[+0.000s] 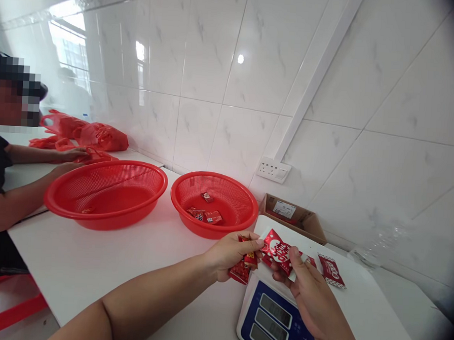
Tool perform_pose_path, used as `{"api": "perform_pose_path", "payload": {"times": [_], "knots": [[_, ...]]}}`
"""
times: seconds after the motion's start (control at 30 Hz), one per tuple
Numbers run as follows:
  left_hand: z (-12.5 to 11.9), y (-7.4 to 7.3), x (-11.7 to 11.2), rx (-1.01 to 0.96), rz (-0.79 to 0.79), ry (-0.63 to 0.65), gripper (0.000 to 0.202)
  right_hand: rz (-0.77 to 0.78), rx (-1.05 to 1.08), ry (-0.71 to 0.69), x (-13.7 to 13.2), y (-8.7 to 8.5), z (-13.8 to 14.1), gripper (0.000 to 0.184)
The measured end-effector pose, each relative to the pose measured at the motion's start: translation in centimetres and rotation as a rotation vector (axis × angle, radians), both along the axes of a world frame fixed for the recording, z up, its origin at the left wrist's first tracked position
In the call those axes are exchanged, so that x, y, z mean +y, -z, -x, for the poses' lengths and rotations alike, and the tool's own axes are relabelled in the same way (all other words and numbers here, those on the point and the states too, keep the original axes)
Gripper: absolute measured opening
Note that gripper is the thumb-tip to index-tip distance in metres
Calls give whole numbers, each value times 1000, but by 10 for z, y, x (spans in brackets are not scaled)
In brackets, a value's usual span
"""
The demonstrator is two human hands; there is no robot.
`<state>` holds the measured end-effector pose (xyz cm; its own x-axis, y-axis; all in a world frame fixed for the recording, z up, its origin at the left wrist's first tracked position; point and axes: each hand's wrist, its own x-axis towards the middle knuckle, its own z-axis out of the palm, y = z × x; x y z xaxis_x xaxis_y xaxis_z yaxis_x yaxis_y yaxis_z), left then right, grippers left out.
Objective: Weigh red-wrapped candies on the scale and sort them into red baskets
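My left hand (pixel 232 254) is closed around several small red candy packets (pixel 244 266), just left of a weighing scale (pixel 276 314). My right hand (pixel 312 291) hovers over the scale's blue display and pinches a red and white patterned pouch (pixel 278 250) at its lower edge. The left thumb touches the pouch's left side. One more red packet (pixel 332 270) lies on the scale's white platform to the right.
Two red perforated baskets stand on the white counter: the near one (pixel 214 205) holds a few red packets, the far one (pixel 104 194) is nearly bare. An open cardboard box (pixel 295 216) sits by the tiled wall. Another person's arms (pixel 28 180) and red plastic bags (pixel 84 132) are at left.
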<state>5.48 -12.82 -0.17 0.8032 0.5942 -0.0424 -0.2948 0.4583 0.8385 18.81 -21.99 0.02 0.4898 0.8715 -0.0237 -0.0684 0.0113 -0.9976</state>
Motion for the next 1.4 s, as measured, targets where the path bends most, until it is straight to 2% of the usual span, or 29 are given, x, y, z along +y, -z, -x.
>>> {"api": "perform_pose_path", "payload": {"times": [0.17,0.3,0.43,0.63,0.8,0.93,1.13,1.27,1.33,1.4], "knots": [[0,-1,0,9,6,-80,38,-52,27,27,1,0,-2,44],[-1,0,1,5,7,-95,37,-102,26,52,3,-2,-3,43],[-3,4,3,10,3,-103,38,-101,7,113,5,3,-6,40],[-4,8,7,15,12,-129,37,-107,10,115,8,9,-11,39],[-4,8,9,-1,13,-161,33,-75,-75,121,8,8,-6,38],[-5,10,12,-24,-12,-149,30,-126,-170,83,9,7,0,36],[-8,10,10,-3,-6,-166,29,-163,-272,153,11,12,-2,35],[-7,6,10,0,35,-232,31,-144,-321,258,1,6,-22,32],[-6,4,11,-10,53,-254,31,-99,-385,400,-9,-1,-38,32],[-5,2,11,-23,72,-258,31,3,-537,614,-21,-8,-54,30]]}}
